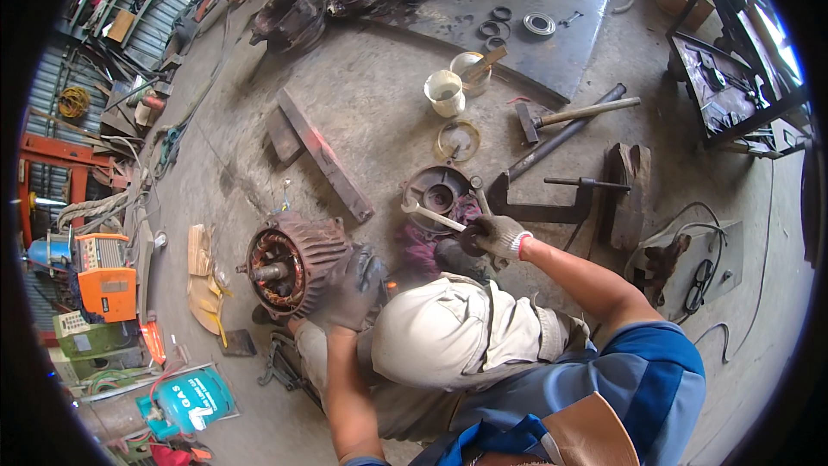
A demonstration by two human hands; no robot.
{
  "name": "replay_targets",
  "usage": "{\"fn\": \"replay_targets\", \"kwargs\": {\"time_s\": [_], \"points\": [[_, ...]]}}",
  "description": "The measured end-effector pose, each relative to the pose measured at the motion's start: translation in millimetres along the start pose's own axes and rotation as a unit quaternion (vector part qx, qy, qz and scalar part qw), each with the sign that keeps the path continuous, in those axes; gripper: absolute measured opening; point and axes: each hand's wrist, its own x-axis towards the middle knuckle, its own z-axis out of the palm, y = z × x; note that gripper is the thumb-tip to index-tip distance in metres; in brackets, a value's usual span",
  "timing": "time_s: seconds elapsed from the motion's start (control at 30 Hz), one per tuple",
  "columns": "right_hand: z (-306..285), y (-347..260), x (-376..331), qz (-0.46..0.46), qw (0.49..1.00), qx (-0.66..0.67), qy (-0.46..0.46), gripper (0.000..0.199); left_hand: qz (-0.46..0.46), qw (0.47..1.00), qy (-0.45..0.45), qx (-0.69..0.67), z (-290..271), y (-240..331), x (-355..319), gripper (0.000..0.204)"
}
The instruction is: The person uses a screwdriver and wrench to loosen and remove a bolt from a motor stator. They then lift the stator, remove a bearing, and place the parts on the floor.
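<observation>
An electric motor (297,263) with a ribbed, rusty housing lies on its side, its shaft and copper windings facing left. My left hand (358,289), in a grey glove, is beside the housing's right end; motion blur smears its fingers. My right hand (500,237), in a pale, red-cuffed work glove, is closed around an open-end wrench (435,216), whose jaw points left over a round motor end cover (434,192). A dark round shape shows at its fingers, unclear whether part or soiled glove. A second, ring-ended wrench (479,194) stands out beyond this hand. Purple cloth (423,246) lies by the cover.
Beyond the cover are a shallow dish (458,141) and a white bucket (445,93). A hammer (586,116), large C-clamp (552,207) and wooden block (625,194) lie to the right. Steel bars (323,155) lie ahead; a teal gas cylinder (194,401) is at left.
</observation>
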Motion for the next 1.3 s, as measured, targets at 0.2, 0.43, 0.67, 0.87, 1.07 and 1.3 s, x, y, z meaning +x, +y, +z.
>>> {"fn": "replay_targets", "kwargs": {"time_s": [0.2, 0.43, 0.67, 0.87, 1.07, 1.3], "points": [[-8, 39, -1, 0.003, 0.999, -0.037, 0.020, 0.043, 0.117, 0.984, 0.025, 0.129, -24, -13, -1, 0.038], [-3, 47, 0, 0.022, 1.000, -0.011, 0.015, 0.046, 0.121, 0.977, -0.006, 0.174, -25, -31, -2, 0.044], [4, 51, 5, 0.016, 1.000, -0.010, 0.020, 0.048, 0.116, 0.978, -0.022, 0.172, -29, -30, 1, 0.041], [3, 48, 4, 0.027, 0.999, -0.039, 0.012, 0.047, 0.177, 0.963, 0.003, 0.204, -36, -46, 11, 0.038], [-7, 35, -6, 0.037, 0.999, -0.015, -0.005, 0.048, 0.171, 0.957, 0.015, 0.235, -39, -50, 16, 0.039], [0, 62, -14, 0.016, 1.000, 0.018, 0.007, 0.036, 0.262, 0.950, 0.046, 0.163, -11, -33, 1, 0.039]]}}
